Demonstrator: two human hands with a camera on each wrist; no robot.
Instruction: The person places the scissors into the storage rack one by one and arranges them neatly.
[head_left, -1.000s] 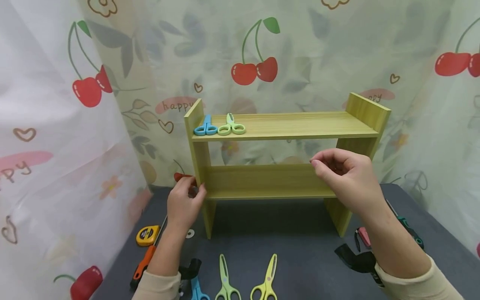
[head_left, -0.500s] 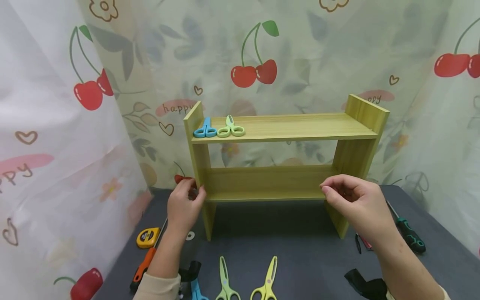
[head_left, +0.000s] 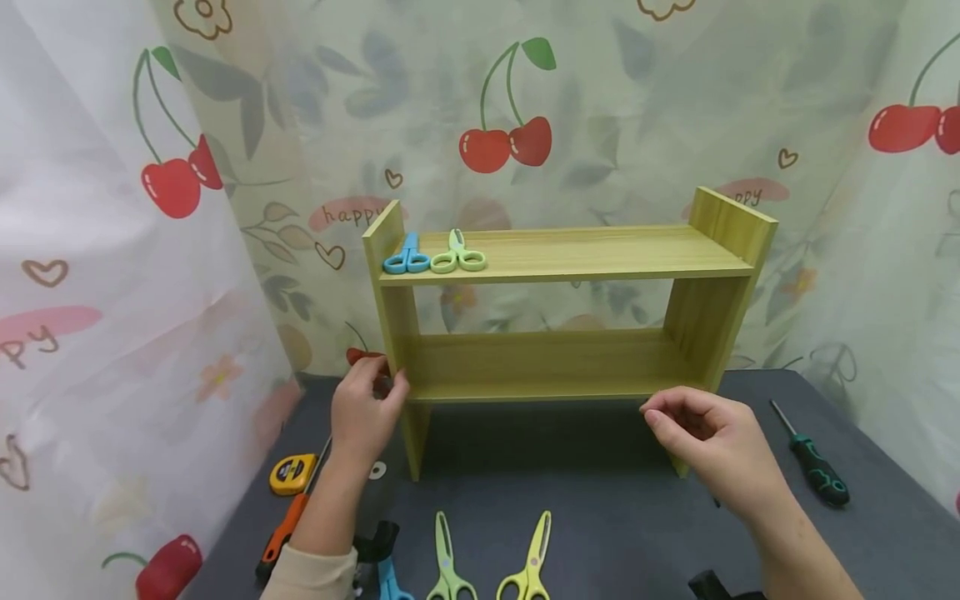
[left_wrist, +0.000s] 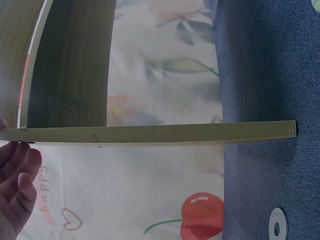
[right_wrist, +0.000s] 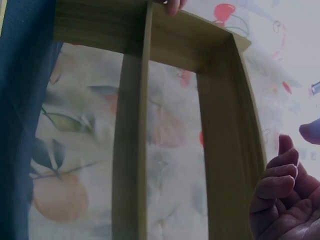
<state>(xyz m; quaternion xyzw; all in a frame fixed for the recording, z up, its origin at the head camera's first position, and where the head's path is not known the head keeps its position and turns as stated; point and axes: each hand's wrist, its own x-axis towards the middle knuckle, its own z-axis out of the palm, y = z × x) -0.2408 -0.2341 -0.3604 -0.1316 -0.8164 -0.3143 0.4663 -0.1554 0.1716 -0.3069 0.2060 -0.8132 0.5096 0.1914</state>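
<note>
**Shelf steadied at left post, right hand free in front**

Shelf (head_left: 562, 250) — two-tier, pale wood, stands upright on a grey table (head_left: 600, 517), back against a cherry-print curtain (head_left: 510, 108) that wraps round both sides. Upper board, lower board, two side panels; the feet rest on the table.

Left hand (head_left: 366, 408) at the shelf's left post, level with the lower board. Fingers curled round the post's front edge, gripping it. Left wrist view shows fingertips (left_wrist: 20, 170) just under the board edge, touching or nearly so.

Right hand (head_left: 712, 446) in front of the lower right corner of the shelf, near it but not in contact as far as the head view shows. Fingers loosely curled, thumb and forefinger close together; nothing seen in them. Right wrist view shows the same curled fingers (right_wrist: 280, 180) with an empty palm, the shelf frame beside them.

On the upper board, far left: blue scissors (head_left: 406, 258) and green scissors (head_left: 459, 257) side by side, handles toward the camera.

On the table, front edge: light green scissors (head_left: 447, 562) and yellow scissors (head_left: 528, 567), blades pointing toward the shelf, lying just apart. Another blue pair (head_left: 390, 579) to their left, partly cut off.

Left of the shelf: yellow tape measure (head_left: 293, 472), an orange-handled tool (head_left: 281, 537) below it, a small washer (head_left: 377, 471) by the left wrist. Right of the shelf: green-handled screwdriver (head_left: 813, 462), well clear of the right hand.
</note>
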